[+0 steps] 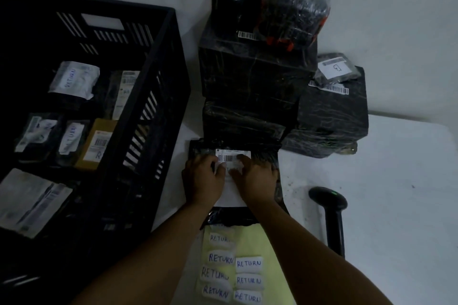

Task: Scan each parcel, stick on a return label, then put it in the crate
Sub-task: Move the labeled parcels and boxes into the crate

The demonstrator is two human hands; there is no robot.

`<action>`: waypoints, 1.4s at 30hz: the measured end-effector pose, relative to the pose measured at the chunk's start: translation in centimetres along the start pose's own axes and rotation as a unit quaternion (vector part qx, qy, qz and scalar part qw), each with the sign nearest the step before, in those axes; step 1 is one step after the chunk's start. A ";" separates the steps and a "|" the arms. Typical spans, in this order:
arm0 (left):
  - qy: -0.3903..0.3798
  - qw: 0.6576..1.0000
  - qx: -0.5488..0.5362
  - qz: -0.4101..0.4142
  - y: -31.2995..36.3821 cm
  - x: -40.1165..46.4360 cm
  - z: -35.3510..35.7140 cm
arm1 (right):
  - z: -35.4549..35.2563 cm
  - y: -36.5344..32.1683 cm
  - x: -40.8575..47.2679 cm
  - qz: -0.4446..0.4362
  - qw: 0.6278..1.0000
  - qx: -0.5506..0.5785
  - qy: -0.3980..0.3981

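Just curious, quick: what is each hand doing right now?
Left hand: open, fingers pressing the white paper label on the black plastic-wrapped parcel.
Right hand: open, pressing the same label.

**One head-worn camera, looking steeply down**

A single wide-angle view looks forward and down from the person's head, close over the white table (396,181). Both forearms reach up from the bottom edge into mid-frame. The black crate (138,106) fills the left side; stacked parcels (255,77) stand at top centre. No second view exists to overlap.
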State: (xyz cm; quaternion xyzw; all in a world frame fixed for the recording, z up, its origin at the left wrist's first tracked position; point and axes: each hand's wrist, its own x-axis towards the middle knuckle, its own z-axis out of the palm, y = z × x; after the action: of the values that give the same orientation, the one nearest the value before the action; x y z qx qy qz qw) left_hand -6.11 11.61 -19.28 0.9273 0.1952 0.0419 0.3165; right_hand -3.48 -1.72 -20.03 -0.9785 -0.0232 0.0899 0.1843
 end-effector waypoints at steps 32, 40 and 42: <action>0.003 0.999 0.034 -0.029 -1.0 -0.3 0.2 | 0.0 1.7 -1.6 0.134 0.989 -0.039 0.056; -0.014 0.986 0.021 -0.164 -1.2 -1.5 -1.9 | -1.4 2.4 -2.8 0.215 0.975 0.039 0.033; -0.034 0.981 0.009 -0.193 -1.2 -2.3 -1.9 | -1.8 2.6 -2.7 0.240 0.967 0.084 0.011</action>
State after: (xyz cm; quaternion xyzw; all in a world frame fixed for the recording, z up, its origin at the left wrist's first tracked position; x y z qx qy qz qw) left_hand -9.07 12.71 -18.38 0.8761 0.3596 -0.0536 0.3166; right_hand -5.75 -4.98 -18.85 -0.9376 0.2216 0.1220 0.2387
